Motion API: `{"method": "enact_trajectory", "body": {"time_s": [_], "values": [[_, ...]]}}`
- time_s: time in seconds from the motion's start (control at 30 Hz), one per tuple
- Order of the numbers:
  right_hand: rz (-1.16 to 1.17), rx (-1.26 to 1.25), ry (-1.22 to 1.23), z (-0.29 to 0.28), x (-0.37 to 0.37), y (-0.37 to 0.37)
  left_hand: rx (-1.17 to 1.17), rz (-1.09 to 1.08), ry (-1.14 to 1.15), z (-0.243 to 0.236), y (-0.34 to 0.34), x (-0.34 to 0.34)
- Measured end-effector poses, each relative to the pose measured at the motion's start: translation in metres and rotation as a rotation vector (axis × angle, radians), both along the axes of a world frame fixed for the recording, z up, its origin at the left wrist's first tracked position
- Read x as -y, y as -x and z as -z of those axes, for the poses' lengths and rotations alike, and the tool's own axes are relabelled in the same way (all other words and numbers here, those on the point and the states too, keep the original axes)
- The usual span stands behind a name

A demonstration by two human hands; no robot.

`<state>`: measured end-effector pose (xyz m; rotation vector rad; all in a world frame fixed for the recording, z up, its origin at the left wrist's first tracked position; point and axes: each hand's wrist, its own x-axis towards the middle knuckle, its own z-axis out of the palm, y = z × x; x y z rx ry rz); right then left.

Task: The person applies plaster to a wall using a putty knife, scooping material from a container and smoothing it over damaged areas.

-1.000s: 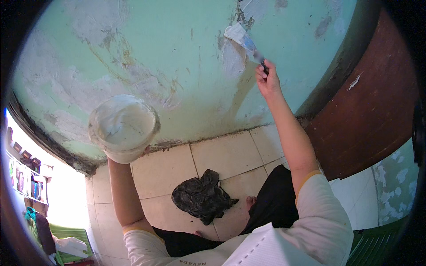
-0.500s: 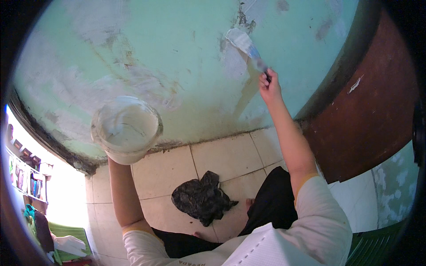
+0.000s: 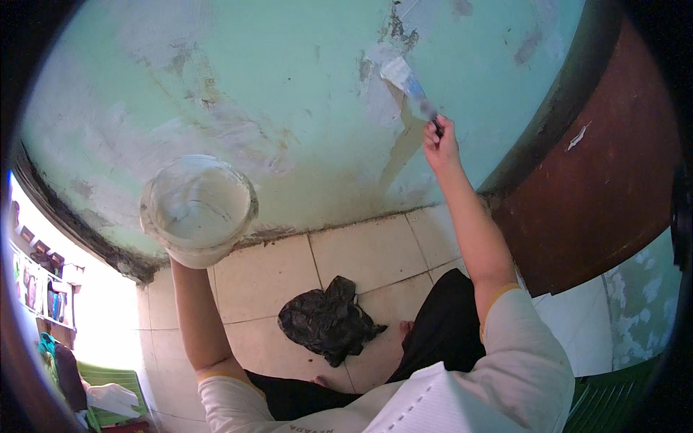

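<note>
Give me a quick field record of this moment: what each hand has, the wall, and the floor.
left hand: holds up a white bucket with white paste inside
right hand: grips a putty knife, blade against the wall
wall: pale green, worn, with whitish patches near the blade
floor: cream tiles, a dark crumpled rag lying on them
right side: a brown door

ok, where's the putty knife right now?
Head view, upper right: the putty knife is in the right hand, blade against the green wall, above the tiled floor.
</note>
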<state>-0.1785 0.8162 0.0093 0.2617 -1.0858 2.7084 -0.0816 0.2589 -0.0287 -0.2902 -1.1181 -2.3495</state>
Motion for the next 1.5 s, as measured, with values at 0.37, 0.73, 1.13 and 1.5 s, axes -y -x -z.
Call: {"method": "enact_trajectory", "body": {"time_s": [0.37, 0.73, 1.13, 1.5], "values": [[-0.014, -0.029, -0.089, -0.026, 0.034, -0.003, -0.103, -0.106, 0.141, 0.004, 0.000, 0.010], [-0.041, -0.062, -0.062, -0.006, 0.003, -0.007, -0.156, 0.014, 0.055, -0.014, -0.019, -0.002], [0.126, 0.003, -0.036, 0.002, -0.010, 0.003, -0.204, 0.151, -0.012, -0.022, -0.027, 0.004], [0.055, -0.070, -0.282, -0.039, 0.032, -0.020, -0.403, 0.331, 0.098, -0.024, -0.021, 0.001]]}}
